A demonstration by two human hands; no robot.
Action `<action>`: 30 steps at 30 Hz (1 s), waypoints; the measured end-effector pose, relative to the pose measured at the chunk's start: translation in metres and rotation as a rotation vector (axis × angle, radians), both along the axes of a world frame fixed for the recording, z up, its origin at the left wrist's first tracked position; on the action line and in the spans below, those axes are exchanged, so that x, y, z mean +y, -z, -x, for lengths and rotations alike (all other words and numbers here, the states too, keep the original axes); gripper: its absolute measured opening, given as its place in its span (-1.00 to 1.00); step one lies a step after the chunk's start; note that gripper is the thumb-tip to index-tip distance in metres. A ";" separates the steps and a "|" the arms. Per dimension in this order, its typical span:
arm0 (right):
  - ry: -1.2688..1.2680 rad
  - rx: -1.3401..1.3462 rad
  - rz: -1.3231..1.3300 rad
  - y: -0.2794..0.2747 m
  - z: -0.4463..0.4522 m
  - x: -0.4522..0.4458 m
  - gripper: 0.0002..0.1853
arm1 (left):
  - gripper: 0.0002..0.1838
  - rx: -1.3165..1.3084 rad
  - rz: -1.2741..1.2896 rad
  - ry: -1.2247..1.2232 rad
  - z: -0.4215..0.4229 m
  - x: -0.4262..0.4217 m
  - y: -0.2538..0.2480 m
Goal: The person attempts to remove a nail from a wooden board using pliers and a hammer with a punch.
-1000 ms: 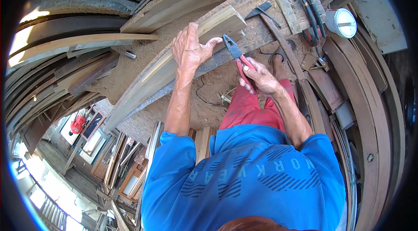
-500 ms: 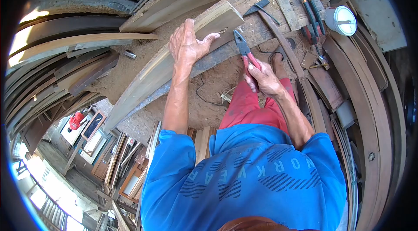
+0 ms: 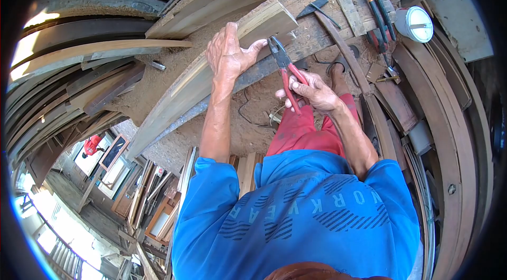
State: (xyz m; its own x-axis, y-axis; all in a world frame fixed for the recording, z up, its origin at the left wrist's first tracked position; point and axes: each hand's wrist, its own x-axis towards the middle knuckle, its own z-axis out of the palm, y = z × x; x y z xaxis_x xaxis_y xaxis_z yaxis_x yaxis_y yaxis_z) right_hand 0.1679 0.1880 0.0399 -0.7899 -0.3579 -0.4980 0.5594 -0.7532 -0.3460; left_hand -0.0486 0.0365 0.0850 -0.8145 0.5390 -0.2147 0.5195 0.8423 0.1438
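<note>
Head view, sole camera on my feed. I record the left hand (image 3: 229, 57) laid on the upper part of a thick wooden board (image 3: 268, 22), its four fingers side by side over the top edge and its thumb spread wide, pointing toward the pliers (image 3: 280, 55). How firmly it presses, I cannot tell.

I find the right hand (image 3: 314, 92) closed around the red handles of the pliers, fingers curled and thumb laid over the near handle. The handles stand apart. The head of the pliers is at the near face of the board, close to its end and just beside the left thumb; whether the jaws pinch anything there, I cannot tell.

The board lies along a workbench (image 3: 305, 32), which is dusted with sawdust. Beyond the board's end I note a dark-headed hammer (image 3: 312, 7), a flat wooden strip (image 3: 340, 1) laid crosswise and long-handled cutters (image 3: 376, 6) near the bench's far end. A white-lidded bucket (image 3: 417, 25) is just beside the bench. Stacked planks (image 3: 84, 35) fill the left side; at lower left, well apart, I note another person (image 3: 92, 145) in red.
</note>
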 end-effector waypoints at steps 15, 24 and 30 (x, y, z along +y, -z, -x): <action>0.111 -0.130 0.222 0.009 -0.001 -0.017 -0.64 | -0.16 0.051 -0.039 0.054 0.000 -0.003 0.004; 0.143 -0.152 0.207 -0.004 0.002 -0.011 -0.58 | -0.16 0.029 -0.010 0.035 0.002 -0.002 0.003; 0.185 -0.150 0.333 -0.002 -0.001 -0.018 -0.52 | -0.16 0.032 -0.014 0.030 0.001 -0.003 0.004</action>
State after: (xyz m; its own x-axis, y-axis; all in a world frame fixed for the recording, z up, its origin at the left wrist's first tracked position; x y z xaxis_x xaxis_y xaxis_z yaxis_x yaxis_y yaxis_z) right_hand 0.1688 0.1699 0.0423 -0.7832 -0.3777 -0.4938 0.4299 -0.9029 0.0088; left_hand -0.0497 0.0339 0.0815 -0.8041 0.5661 -0.1814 0.5491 0.8242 0.1382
